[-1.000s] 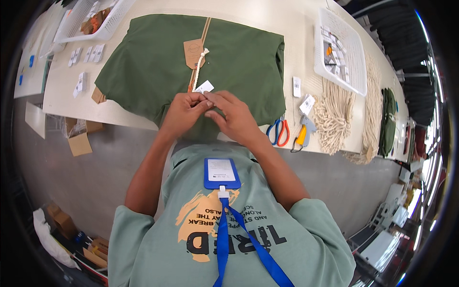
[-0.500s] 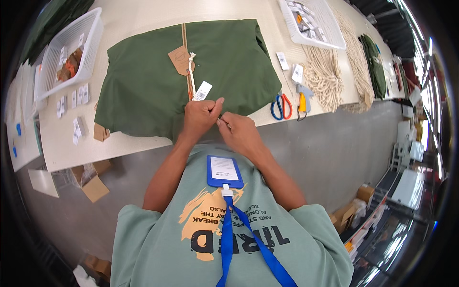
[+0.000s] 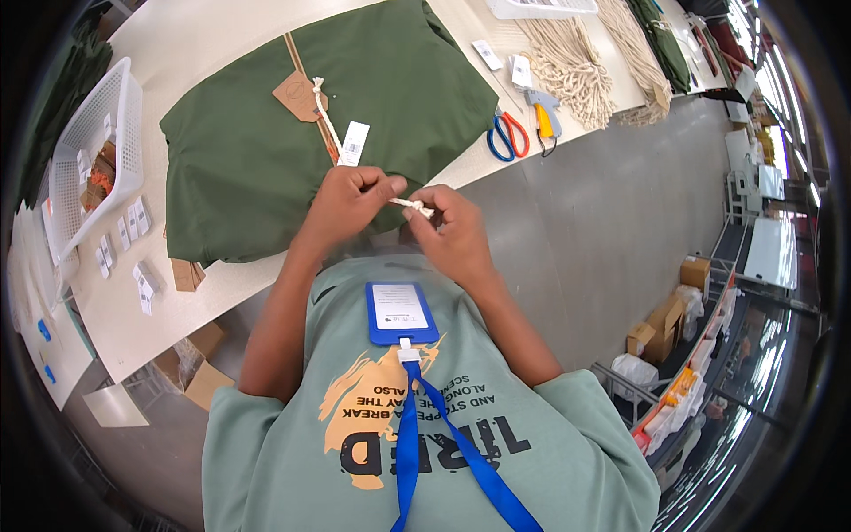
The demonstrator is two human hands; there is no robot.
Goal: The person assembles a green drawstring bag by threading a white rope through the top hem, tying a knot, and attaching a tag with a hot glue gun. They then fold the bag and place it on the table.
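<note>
Folded dark green fabric (image 3: 230, 151) lies across the near part of the table, with a striped tape running down its middle. A brown paper hang tag (image 3: 298, 96) and a small white label (image 3: 354, 144) rest on it beside a cream cotton cord (image 3: 326, 120). My left hand (image 3: 347, 202) is closed on the cord at the fabric's near edge. Past its thumb, the cord's knotted end (image 3: 418, 208) shows between my hands. My right hand (image 3: 452, 232) pinches this end between thumb and fingers.
Scissors (image 3: 508, 136) with blue and red handles and a grey-yellow tagging gun (image 3: 542, 113) lie right of the fabric. Bundles of cream cords (image 3: 567, 66) are behind them. A white basket (image 3: 97, 160) and several small white labels (image 3: 133, 220) sit at the left.
My hands have moved slightly apart, and the cord's knotted end now shows between them. The view has turned, so the table sits higher and tilted.
</note>
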